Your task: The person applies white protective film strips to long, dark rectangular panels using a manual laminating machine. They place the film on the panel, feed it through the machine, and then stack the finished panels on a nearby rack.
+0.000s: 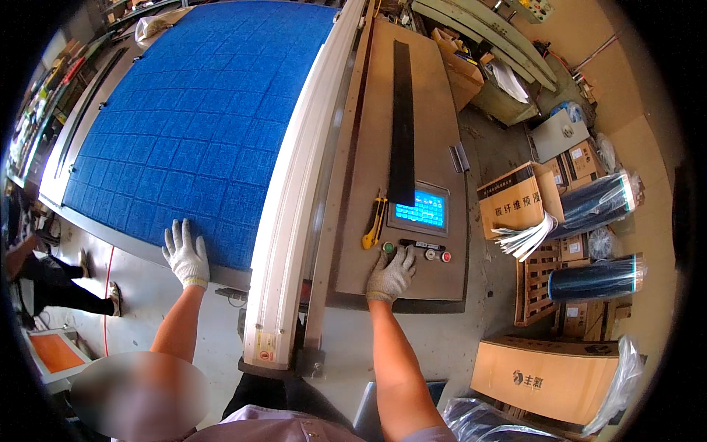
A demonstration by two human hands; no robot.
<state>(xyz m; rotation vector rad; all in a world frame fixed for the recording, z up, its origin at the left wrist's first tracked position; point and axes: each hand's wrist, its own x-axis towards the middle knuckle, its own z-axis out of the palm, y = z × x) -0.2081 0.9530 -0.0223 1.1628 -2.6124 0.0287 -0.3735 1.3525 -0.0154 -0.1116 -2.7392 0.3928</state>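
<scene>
My left hand (187,255), in a whitish knit glove, lies flat with fingers spread on the near edge of a blue cutting bed (184,132) marked with a grid of lines. On the brown control panel (361,272) rests my right hand (391,275), gloved alike, fingers stretched forward and holding nothing I can see. Its fingertips are at a green button (388,247) and just below a black marker (421,244). A white button (430,255) and a red button (445,257) sit to its right. Beyond are a lit touchscreen (420,208) and a yellow-and-black utility knife (375,222).
A long white beam (294,177) stands between bed and panel. A black strip (402,118) lies along the panel, overlapping the screen's corner. Cardboard boxes (545,376) and dark wrapped rolls (595,278) are at right. Another person's legs (66,283) show at left.
</scene>
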